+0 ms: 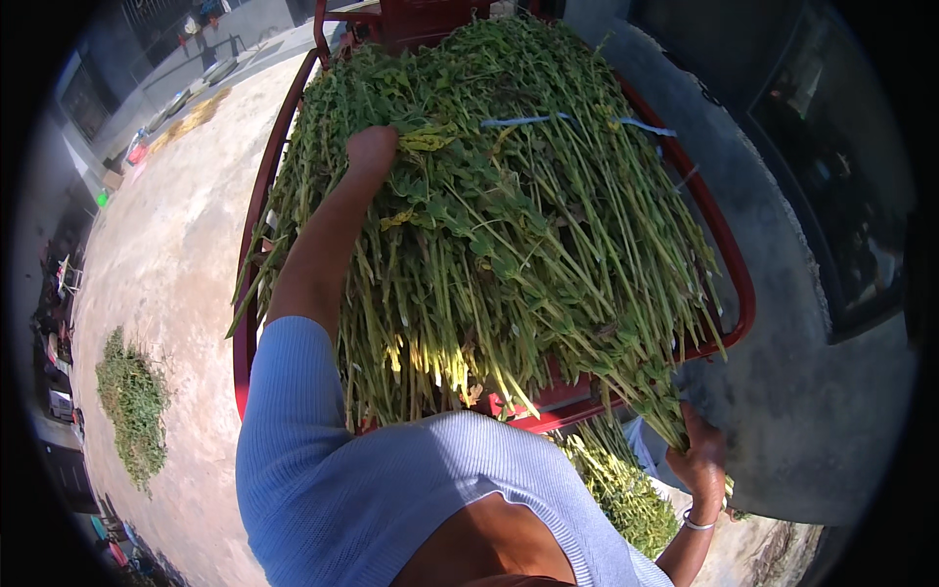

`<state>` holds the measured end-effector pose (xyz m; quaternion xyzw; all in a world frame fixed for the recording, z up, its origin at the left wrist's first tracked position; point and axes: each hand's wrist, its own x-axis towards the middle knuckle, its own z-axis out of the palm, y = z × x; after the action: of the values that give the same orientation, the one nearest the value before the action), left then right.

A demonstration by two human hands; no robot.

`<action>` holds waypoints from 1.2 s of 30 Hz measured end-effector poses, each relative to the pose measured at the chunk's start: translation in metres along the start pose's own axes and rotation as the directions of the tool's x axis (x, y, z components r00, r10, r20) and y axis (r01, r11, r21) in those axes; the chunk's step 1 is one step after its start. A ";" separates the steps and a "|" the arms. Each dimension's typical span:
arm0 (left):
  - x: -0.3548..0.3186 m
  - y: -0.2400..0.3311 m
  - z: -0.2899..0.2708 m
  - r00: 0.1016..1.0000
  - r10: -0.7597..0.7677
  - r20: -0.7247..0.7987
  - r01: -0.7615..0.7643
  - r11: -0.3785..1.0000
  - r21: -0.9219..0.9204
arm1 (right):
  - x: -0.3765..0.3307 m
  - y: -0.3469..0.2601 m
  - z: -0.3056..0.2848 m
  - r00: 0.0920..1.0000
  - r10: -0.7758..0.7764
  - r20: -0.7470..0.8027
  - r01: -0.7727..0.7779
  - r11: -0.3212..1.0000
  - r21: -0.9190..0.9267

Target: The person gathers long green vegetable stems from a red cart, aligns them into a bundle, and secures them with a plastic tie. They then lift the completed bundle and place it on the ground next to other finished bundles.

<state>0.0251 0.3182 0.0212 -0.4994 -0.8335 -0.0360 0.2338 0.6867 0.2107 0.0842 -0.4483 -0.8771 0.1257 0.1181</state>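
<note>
Right hand [699,455] wrapped round a bundle of stalks [663,411], left hand [373,149] up in the leaves

Right fingers, lower right of frame: curled closed round the bare lower stems, cut ends poking out below the grip. Left fingers, upper middle: bent under and hidden by the back of the hand; cannot tell how tightly closed, or whether they hold stems or only press the greenery. Yellow leaves [427,139] just beside them.

The held stalks slant up and left from the right hand onto the big plant pile [548,205], leafy tops toward the upper part of frame, bare stem ends toward the lower.

Handling, my judgement: single stems light, a bundle heavier and awkward for its length. Stems fairly stiff but likely to bend or snap; leaves soft, easily torn. Tops look tangled and may drag on neighbours. Best hold: low on the bare stems, several together, a second hand supporting the leafy half.

Further out: blue strip [528,121] across the pile, upper right; red cart rail [747,293] round it. More cut plants [626,494] below the rail, lower right. Small green heap [132,411] on the pale ground [201,284], left of frame.
</note>
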 end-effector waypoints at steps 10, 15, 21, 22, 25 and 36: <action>0.022 -0.108 -0.018 0.747 -0.663 0.057 0.625 0.670 -0.400 | -0.016 0.022 0.011 1.000 0.015 0.006 -0.015 1.000 -0.027; 0.034 -0.059 -0.029 0.966 -0.227 -0.120 0.154 0.885 -0.440 | -0.011 0.030 0.022 0.998 0.059 0.017 -0.059 0.998 -0.002; 0.018 0.046 0.000 0.780 0.106 0.617 -0.050 0.993 -0.107 | -0.006 0.021 0.016 0.999 0.047 0.007 -0.047 0.999 -0.009; 0.013 0.051 0.000 0.790 0.110 0.604 -0.020 0.988 -0.154 | -0.008 0.021 0.018 0.998 0.061 0.013 -0.061 0.998 -0.019; -0.005 0.054 0.012 0.866 0.152 0.476 0.039 0.928 -0.369 | -0.005 0.020 0.020 0.999 0.051 -0.006 -0.050 0.998 0.031; 0.002 0.030 0.024 0.859 0.240 0.452 -0.174 0.968 -0.182 | -0.004 0.021 0.017 1.000 0.026 -0.012 -0.026 0.999 0.021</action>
<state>0.0416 0.3420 -0.0045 -0.5945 -0.8021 0.0554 -0.0074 0.6994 0.2170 0.0614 -0.4590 -0.8692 0.1337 0.1264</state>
